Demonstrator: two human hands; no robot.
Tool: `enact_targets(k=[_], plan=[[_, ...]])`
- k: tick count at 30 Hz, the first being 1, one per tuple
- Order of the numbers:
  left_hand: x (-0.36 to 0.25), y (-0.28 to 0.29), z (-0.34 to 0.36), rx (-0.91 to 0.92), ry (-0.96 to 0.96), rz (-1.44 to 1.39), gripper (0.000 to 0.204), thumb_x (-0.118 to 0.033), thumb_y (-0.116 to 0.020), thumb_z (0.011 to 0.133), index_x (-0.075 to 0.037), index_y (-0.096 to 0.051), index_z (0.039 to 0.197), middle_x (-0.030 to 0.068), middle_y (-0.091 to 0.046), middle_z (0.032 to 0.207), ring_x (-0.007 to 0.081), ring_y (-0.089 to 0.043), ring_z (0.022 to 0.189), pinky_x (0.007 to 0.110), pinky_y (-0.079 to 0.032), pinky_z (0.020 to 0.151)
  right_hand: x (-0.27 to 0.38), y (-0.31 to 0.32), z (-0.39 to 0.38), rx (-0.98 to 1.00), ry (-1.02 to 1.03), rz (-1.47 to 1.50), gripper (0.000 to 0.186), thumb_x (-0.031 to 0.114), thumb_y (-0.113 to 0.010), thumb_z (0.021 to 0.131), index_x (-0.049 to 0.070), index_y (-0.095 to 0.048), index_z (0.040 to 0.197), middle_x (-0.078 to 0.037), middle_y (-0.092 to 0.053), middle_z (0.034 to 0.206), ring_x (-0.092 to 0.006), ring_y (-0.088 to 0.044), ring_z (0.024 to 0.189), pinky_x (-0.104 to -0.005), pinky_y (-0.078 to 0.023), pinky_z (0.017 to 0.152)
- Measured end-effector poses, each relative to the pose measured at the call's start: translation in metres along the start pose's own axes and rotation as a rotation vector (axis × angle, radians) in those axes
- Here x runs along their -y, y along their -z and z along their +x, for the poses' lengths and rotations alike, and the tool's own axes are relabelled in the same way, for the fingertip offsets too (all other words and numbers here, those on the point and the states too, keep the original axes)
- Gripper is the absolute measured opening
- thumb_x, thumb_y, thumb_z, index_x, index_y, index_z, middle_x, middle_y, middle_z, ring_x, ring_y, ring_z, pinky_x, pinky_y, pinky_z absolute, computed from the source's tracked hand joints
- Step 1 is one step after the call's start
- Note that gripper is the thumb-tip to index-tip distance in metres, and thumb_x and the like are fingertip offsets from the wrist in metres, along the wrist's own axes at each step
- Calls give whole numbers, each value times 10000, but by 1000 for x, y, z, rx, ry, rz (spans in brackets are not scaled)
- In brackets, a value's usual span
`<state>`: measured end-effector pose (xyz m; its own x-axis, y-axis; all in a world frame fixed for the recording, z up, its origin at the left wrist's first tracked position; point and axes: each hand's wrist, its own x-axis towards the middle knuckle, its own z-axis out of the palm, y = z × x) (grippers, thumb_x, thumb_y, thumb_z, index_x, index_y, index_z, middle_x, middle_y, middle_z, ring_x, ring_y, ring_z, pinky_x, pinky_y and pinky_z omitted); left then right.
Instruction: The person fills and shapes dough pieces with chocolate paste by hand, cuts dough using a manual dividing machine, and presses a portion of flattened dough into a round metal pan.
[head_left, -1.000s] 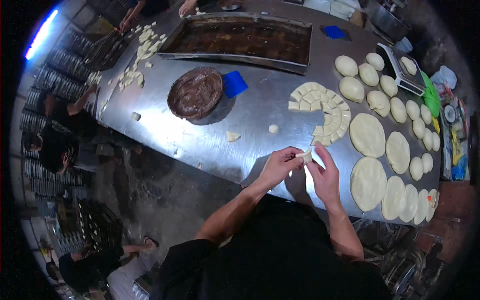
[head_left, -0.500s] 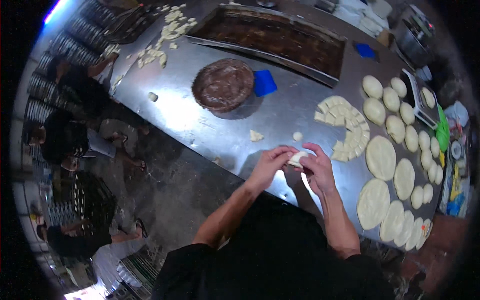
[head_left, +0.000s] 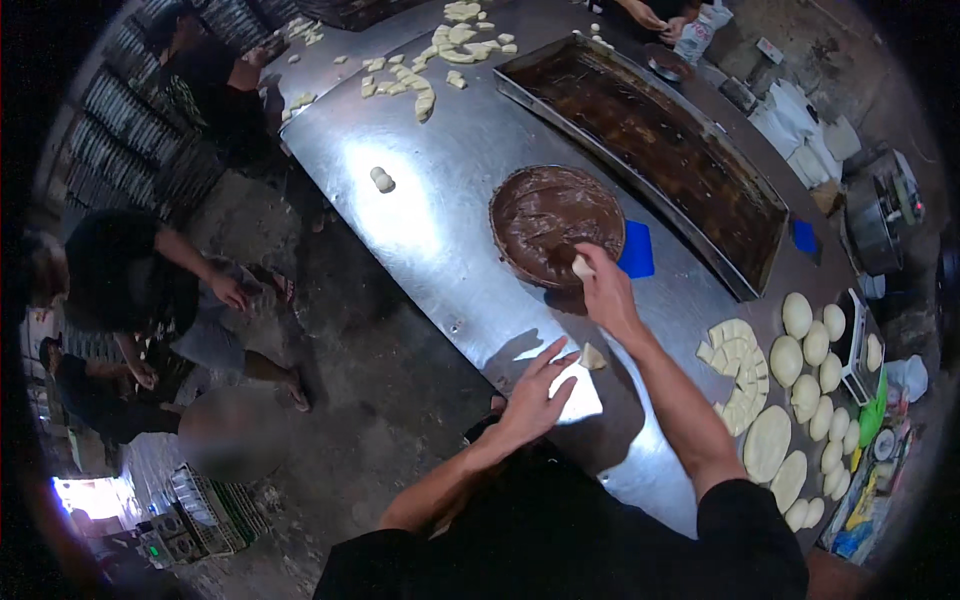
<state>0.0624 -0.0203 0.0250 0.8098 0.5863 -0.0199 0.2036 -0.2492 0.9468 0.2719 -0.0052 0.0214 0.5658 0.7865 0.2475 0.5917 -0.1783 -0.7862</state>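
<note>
Right hand pinches dough at mid-frame bowl, seemingly placing it.
Bowl contact unclear; left hand spread; next likely needs gentle release.

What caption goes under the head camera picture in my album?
Right hand holding pale dough at a bowl of brown paste, left hand near another dough piece.

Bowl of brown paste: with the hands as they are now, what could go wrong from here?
The right hand holds a small dough piece in its fingertips at the bowl's near edge; it might slip into the paste.
The left hand, fingers spread, is close to a loose dough piece and could knock it.
The right forearm appears close to the cut dough arc, so it might brush some pieces.
</note>
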Motion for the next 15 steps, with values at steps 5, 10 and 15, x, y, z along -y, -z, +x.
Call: enact_targets(k=[5, 10, 15], plan=[[49, 54, -10, -159, 115, -36, 299, -110, -578, 900, -25, -603, 1186, 154, -583, 1229, 247, -575, 1119, 317, -461, 916, -22, -21, 59, 609, 284, -397, 424, -11, -506, 784, 82, -517, 1198, -214, -631, 979, -412, -600, 941, -481, -479, 798], [80, 83, -37, -255, 294, -79, 296, -118, -568, 907, -11, -604, 1180, 134, -616, 1141, 177, -622, 954, 266, -486, 803, -4, -13, 84, 828, 10, -139, 396, -20, -510, 773, 63, -575, 1154, -232, -661, 950, -419, -624, 922, -465, -492, 805], [69, 67, -16, -156, 343, -244, 289, -136, -517, 958, -4, -596, 1203, 86, -620, 1125, 155, -613, 960, 265, -484, 823, -5, -15, 73, 873, 157, -532, 394, 19, -532, 778, 53, -581, 1167, -228, -670, 947, -367, -653, 922, -419, -499, 826]])
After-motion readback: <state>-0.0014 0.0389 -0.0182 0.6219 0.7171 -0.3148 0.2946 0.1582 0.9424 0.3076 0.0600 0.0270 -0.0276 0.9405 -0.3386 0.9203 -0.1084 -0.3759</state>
